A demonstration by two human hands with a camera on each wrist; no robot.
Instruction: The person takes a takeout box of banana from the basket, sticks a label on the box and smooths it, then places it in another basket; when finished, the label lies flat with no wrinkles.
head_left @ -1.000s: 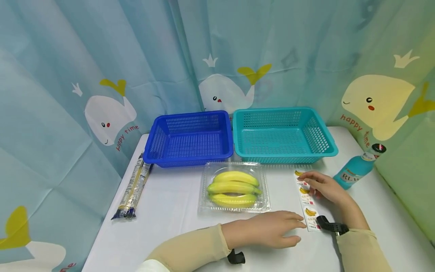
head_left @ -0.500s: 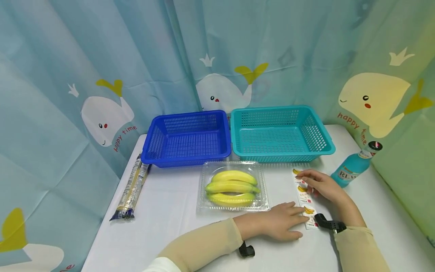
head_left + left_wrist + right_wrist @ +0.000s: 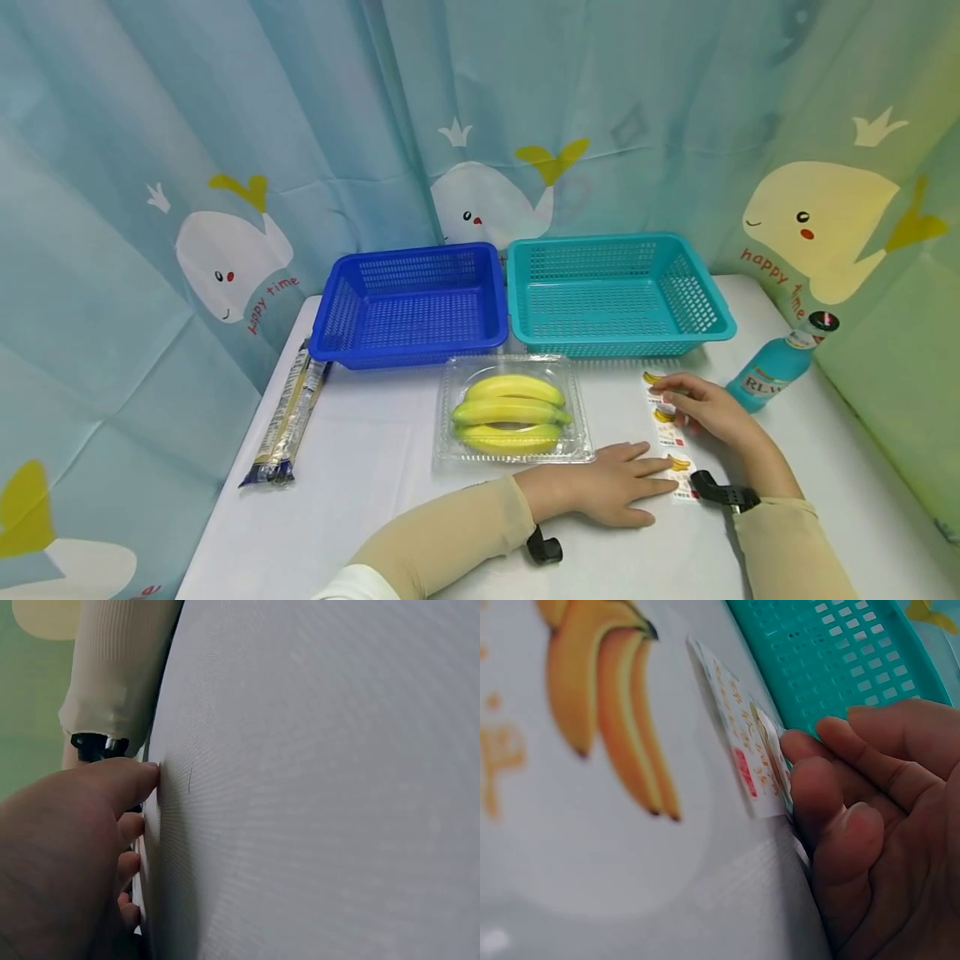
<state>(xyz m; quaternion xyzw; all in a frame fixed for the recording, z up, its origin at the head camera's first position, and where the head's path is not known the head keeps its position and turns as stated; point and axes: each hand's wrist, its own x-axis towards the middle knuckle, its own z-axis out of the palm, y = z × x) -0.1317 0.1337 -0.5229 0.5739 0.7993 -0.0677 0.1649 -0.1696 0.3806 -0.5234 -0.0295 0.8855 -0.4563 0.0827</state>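
Note:
A strip of banana labels (image 3: 665, 427) lies on the white table, with a banana picture on each label. My left hand (image 3: 617, 483) is spread flat, two fingertips resting on the lowest label, and its thumb lies near the table in the left wrist view. At the strip's far end, my right hand (image 3: 708, 408) has bent fingers (image 3: 814, 787) right at the top label (image 3: 739, 742); whether they pinch its edge I cannot tell. Left of the strip sits a clear plastic clamshell box (image 3: 579, 417) holding several bananas (image 3: 512, 412).
Behind the box stand a dark blue basket (image 3: 416, 348) and a turquoise basket (image 3: 622, 343), side by side. A bottle of blue drink (image 3: 772, 371) stands close to my right hand. At the table's left edge lies a long shiny packet (image 3: 285, 425). A whale-print curtain hangs behind.
My left hand has moved up and spread its fingers, its fingertips coming onto the lowest label. My right hand has stayed at the top label. The head view has shifted slightly.

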